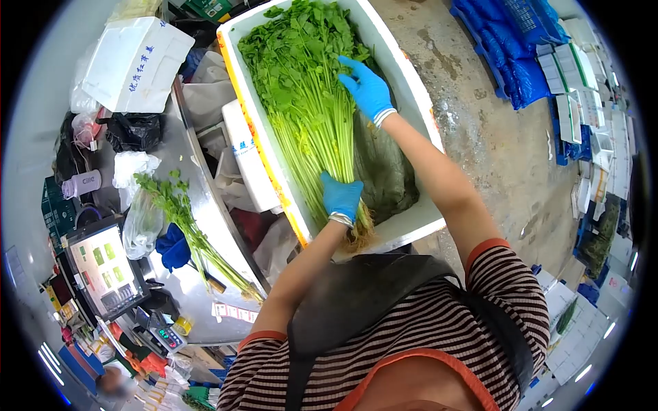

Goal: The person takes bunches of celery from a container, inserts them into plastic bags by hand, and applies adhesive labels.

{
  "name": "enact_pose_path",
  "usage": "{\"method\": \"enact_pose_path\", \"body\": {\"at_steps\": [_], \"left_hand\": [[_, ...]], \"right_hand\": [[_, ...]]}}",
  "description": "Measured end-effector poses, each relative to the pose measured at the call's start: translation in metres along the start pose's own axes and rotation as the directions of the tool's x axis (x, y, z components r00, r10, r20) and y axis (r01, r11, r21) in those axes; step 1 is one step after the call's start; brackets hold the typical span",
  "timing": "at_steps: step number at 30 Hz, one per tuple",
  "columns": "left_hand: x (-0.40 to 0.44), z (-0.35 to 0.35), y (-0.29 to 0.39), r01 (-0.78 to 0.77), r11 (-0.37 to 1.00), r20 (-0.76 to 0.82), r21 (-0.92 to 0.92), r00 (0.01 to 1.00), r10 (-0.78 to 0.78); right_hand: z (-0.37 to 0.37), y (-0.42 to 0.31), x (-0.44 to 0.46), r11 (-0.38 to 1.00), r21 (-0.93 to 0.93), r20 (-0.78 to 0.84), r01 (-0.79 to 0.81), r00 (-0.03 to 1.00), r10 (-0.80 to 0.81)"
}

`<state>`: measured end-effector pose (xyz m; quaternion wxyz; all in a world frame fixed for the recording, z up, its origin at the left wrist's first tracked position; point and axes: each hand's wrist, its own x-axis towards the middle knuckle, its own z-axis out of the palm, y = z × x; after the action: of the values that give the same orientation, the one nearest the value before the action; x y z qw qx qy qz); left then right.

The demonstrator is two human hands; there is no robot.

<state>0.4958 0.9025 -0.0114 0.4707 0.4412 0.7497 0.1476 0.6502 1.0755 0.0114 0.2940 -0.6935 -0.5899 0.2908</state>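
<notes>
A big bunch of leafy Chinese celery (301,89) lies in a white foam box (408,75), leaves at the far end and roots toward me. My left hand (340,197), in a blue glove, is closed round the lower stalks just above the roots; its fingertips are partly hidden. Also gloved in blue, my right hand (370,89) is at the right edge of the leaves, with thumb and fingers apart. Dark greenish plastic wrapping (384,171) lies in the box beside the celery. A smaller celery bunch (195,236) rests on the metal table (205,322) at left.
On the table are a screen (106,267), a blue cloth (173,248), a clear plastic bag (142,222) and a strip of labels (234,313). Another white foam box (140,61) stands at the far left. Blue bags (524,79) and stacked boxes line the right side.
</notes>
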Motion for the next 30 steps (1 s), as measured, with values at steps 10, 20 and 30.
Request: {"method": "enact_pose_path", "body": {"at_steps": [10, 20, 30], "left_hand": [[0.0, 0.004, -0.003, -0.04, 0.999, -0.034, 0.006, 0.999, 0.04], [0.001, 0.001, 0.0, 0.005, 1.0, 0.01, 0.011, 1.0, -0.005], [0.006, 0.005, -0.007, -0.006, 1.0, 0.002, -0.001, 1.0, 0.006]], "right_hand": [[0.006, -0.007, 0.034, 0.508, -0.631, 0.441, 0.586, 0.81, -0.387], [-0.063, -0.021, 0.125, 0.55, -0.762, 0.399, 0.341, 0.917, -0.016], [-0.055, 0.048, 0.221, 0.983, -0.118, -0.219, -0.14, 0.969, 0.112]]}}
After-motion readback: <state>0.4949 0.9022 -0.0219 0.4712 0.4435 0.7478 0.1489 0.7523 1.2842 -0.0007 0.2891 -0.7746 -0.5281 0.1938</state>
